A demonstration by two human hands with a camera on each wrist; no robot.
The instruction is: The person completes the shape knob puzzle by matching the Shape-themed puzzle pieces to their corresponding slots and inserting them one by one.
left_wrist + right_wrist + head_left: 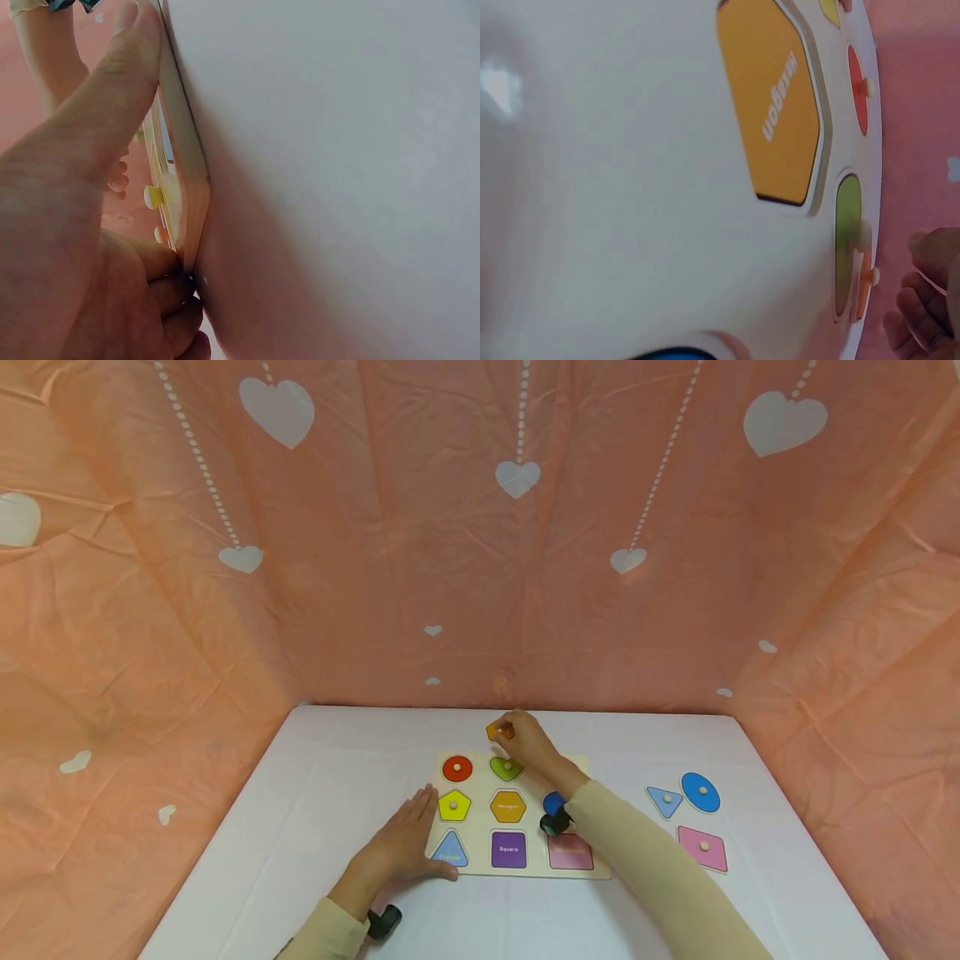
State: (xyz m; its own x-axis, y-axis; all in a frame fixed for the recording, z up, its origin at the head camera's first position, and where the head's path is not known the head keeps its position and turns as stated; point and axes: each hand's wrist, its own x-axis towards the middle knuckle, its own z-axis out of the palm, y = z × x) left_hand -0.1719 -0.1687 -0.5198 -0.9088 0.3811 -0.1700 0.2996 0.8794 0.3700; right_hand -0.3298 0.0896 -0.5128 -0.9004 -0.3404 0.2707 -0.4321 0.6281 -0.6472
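A pale wooden shape puzzle board (480, 870) lies on the table, with red circle (457, 768), yellow pentagon (453, 806) and green (506, 769) knobbed pieces in it. My left hand (401, 839) rests against its left side, fingers straight, thumb (112, 82) along the front edge. Behind the board, my right hand (531, 743) is over an orange hexagon piece (492, 732). In the right wrist view, the loosely bent fingers (922, 307) stand apart from that piece's knob (875, 277). The printed hexagon recess (507, 807) and purple square recess (508, 850) show bare.
To the right of the board lie a light blue triangle piece (664, 801), a blue oval piece (701, 792) and a pink rectangle piece (702, 849). The right forearm covers the board's right part. An orange-pink cloth (480, 610) with white hearts rises behind the white table (360, 752).
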